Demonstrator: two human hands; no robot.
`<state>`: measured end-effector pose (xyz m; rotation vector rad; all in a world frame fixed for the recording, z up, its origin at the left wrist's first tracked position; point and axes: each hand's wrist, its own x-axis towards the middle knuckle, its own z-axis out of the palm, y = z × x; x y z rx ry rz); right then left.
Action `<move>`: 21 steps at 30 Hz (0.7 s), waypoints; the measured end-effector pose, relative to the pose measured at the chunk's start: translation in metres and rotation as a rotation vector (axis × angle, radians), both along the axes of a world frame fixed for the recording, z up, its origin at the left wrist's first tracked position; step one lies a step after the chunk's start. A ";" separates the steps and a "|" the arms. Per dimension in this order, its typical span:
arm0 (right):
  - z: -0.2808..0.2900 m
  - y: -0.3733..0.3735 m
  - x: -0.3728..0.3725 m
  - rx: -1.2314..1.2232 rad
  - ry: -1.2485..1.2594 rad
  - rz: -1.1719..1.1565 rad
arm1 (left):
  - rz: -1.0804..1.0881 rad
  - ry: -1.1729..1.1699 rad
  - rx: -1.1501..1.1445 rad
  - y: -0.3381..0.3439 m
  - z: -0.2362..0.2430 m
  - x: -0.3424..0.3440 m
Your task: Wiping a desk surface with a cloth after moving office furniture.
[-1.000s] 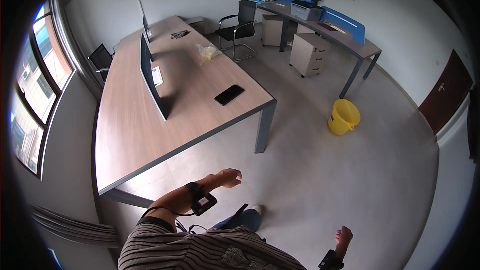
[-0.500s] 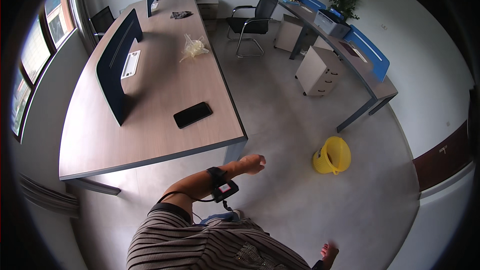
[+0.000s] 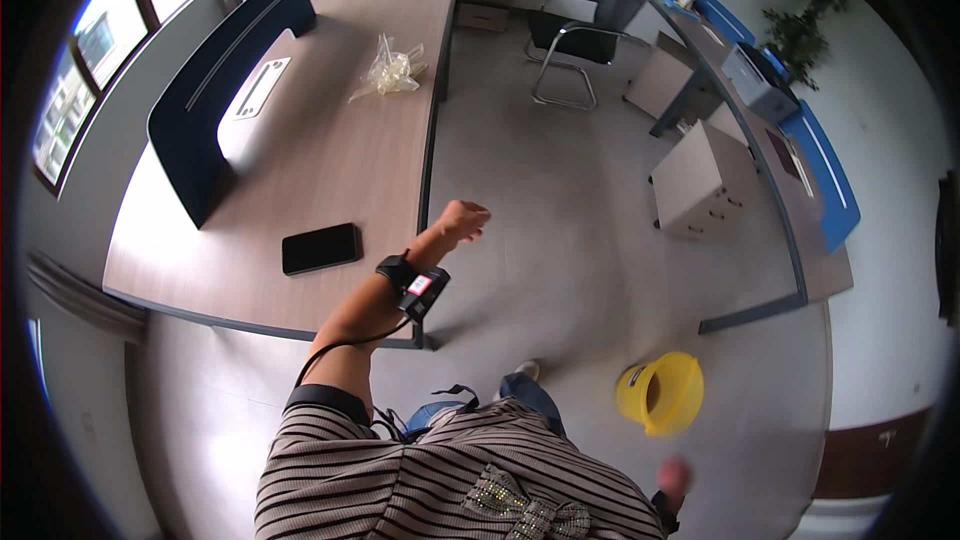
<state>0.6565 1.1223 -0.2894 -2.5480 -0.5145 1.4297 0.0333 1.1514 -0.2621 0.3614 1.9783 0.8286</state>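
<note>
Just off the right edge of the tabletop (image 3: pixel 350 160), the left hand (image 3: pixel 464 221) hangs loosely half-open, nothing held, well apart from the right hand (image 3: pixel 676 477) (too blurry to call), so imo mind the wrist cable (image 3: pixel 340 344) around that phone (image 3: pixel 321 249) by the near edge.

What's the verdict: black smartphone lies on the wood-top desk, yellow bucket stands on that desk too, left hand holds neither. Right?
Not quite: the yellow bucket stands on the floor, as the head view shows. The rest holds: the black smartphone lies on the wood-top desk, and the left hand holds neither.
</note>
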 end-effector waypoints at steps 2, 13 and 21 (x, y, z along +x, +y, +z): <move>-0.018 0.058 -0.021 0.056 0.073 0.115 | 0.320 -0.052 0.028 -0.004 0.013 -0.027; -0.043 0.204 -0.226 0.199 0.437 0.756 | 0.958 -0.390 0.262 -0.095 0.025 -0.124; 0.003 0.152 -0.206 0.025 0.414 0.968 | 1.480 -0.170 0.347 -0.125 0.054 -0.172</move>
